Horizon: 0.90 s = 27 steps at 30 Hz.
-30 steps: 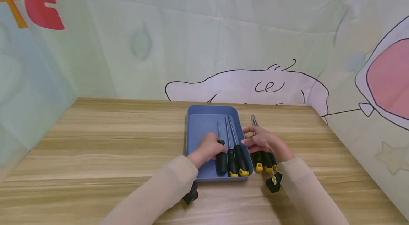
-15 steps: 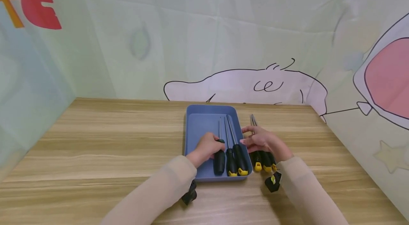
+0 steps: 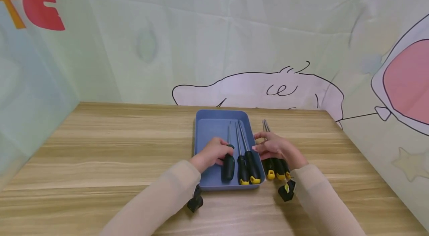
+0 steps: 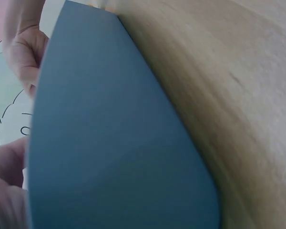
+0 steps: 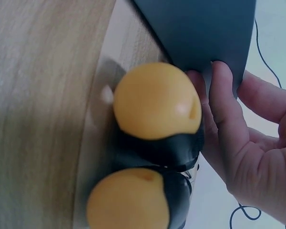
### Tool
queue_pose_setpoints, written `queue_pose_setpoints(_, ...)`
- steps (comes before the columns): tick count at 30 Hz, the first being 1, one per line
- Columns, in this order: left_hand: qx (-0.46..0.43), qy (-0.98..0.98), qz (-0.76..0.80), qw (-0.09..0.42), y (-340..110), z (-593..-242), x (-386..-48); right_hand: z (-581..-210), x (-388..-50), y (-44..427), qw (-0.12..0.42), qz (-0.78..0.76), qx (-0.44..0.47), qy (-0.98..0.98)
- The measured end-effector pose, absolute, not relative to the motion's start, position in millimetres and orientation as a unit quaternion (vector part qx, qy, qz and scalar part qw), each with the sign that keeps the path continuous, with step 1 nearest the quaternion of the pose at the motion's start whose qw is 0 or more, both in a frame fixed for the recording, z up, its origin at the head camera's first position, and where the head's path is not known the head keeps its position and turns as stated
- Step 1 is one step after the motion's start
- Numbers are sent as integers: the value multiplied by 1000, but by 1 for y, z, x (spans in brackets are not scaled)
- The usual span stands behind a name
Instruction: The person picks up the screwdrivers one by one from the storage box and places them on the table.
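Note:
In the head view a blue tray lies on the table with screwdrivers in it. My left hand is inside it, fingers and thumb pinching the upper handle of a black screwdriver, whose shaft points away from me. Two screwdrivers with yellow-ended black handles, one beside the other, lie along the tray's right side. My right hand grips the right wall; the right wrist view shows the tray wall between thumb and fingers. The left wrist view mostly shows the tray's outside.
Several more yellow-ended screwdrivers lie on the wooden table just right of the tray, partly under my right hand. A printed cloth backdrop rises behind the table's far edge and along its sides.
My left hand has shifted a little left, carrying the black screwdriver's handle away from the two yellow-ended ones. The right hand and tray stay in place.

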<state>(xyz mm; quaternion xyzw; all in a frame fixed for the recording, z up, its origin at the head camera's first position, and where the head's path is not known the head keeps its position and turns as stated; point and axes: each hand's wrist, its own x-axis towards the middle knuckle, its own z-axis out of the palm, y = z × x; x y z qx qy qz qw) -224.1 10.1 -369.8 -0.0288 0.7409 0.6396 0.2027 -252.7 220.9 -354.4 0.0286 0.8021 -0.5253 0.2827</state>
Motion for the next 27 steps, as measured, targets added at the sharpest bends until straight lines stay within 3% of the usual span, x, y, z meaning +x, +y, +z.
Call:
queue_pose_setpoints(9,-33,738,634,228,6,-367,-225,-355,-252,221,281,-525,25,803)
queue_pose_setpoints(27,-41,731,640,232,-4,-360,-229,-353,-253,222,283,-526,18,802)
